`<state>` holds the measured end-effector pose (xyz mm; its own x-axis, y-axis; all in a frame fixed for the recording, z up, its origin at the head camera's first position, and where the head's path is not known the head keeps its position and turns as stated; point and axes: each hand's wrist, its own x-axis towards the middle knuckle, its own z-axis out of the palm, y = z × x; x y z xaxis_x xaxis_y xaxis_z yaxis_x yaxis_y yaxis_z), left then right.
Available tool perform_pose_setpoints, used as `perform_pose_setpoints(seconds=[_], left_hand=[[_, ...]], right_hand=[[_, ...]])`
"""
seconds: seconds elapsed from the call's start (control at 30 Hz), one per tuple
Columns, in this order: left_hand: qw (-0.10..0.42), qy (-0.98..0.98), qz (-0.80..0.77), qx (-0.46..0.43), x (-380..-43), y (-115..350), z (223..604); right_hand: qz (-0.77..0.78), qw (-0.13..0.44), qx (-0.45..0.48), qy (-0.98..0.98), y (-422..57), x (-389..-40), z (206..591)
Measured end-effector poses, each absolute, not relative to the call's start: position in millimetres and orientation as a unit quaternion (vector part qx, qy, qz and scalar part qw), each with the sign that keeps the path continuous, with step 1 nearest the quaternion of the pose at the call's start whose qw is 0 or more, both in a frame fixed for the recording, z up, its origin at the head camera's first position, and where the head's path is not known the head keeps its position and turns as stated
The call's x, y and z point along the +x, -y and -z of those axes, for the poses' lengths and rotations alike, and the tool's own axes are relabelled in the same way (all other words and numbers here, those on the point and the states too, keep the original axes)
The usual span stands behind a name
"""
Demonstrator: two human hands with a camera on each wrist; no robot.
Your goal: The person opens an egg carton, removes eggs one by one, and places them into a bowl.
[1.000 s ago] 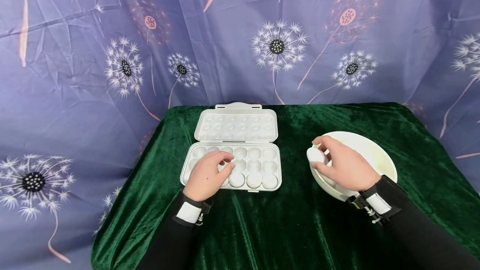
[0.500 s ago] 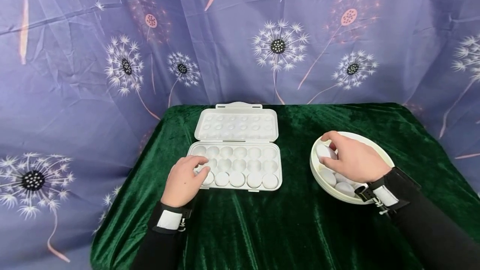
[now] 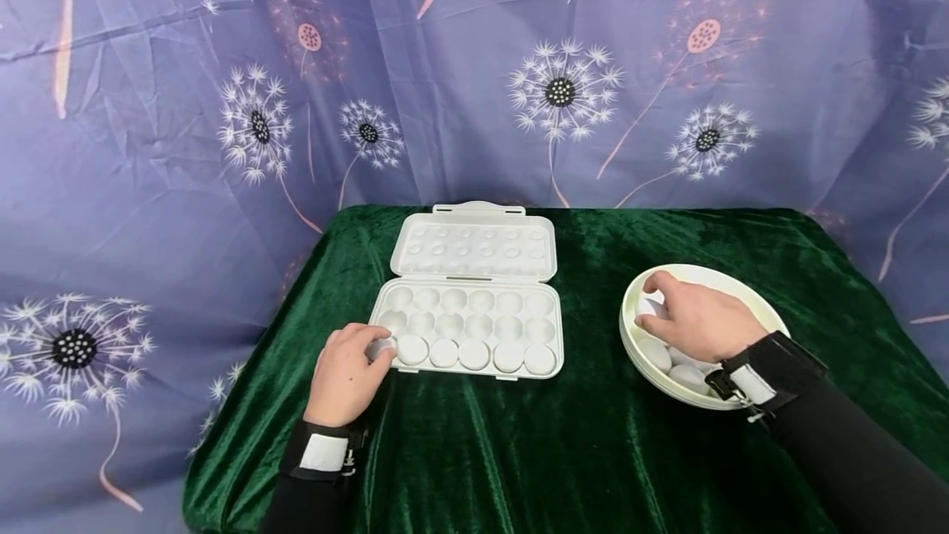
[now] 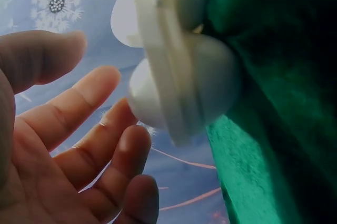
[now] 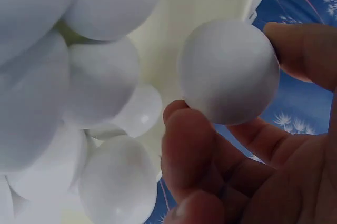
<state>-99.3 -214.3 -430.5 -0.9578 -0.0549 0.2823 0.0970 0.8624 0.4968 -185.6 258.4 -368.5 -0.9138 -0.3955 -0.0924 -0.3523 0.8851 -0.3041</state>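
Note:
A white egg tray (image 3: 479,326) with its lid (image 3: 474,247) folded back lies on the table. Eggs fill its front row; the two rows behind hold none. At the front left corner my left hand (image 3: 348,373) is beside the end egg (image 4: 145,90), fingertips right at it, thumb apart and fingers loosely bent. On the right, my right hand (image 3: 693,320) pinches a white egg (image 5: 229,71) between thumb and fingers, inside the rim of a cream bowl (image 3: 749,295). Several more eggs (image 5: 118,179) lie in that bowl, partly hidden by the hand.
Dark green velvet cloth (image 3: 549,443) covers the table, running between tray and bowl. A purple curtain (image 3: 460,105) with dandelion prints hangs behind the table's far edge.
My left hand has moved left and nearer, from over the tray to its front left corner. The right hand has shifted right with its egg, from the bowl's left rim to inside it.

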Motion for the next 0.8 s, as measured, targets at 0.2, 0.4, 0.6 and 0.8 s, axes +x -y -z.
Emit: perform_pose_setpoints(seconds=[0.2,0.4,0.6,0.8], left_hand=[[0.141,0.958,0.251,-0.004,-98,219,436],[0.13,0.959,0.253,0.006,-97,220,442],[0.146,0.957,0.252,-0.006,-98,222,442],[0.154,0.958,0.24,-0.016,-102,225,441]], right_hand=[[0.121,0.072,-0.191,-0.971,-255,-187,372],[0.116,0.068,-0.195,-0.972,-251,-185,373],[0.111,0.072,-0.202,-0.97,-248,-187,375],[0.116,0.09,-0.21,-0.967,-245,-190,376]])
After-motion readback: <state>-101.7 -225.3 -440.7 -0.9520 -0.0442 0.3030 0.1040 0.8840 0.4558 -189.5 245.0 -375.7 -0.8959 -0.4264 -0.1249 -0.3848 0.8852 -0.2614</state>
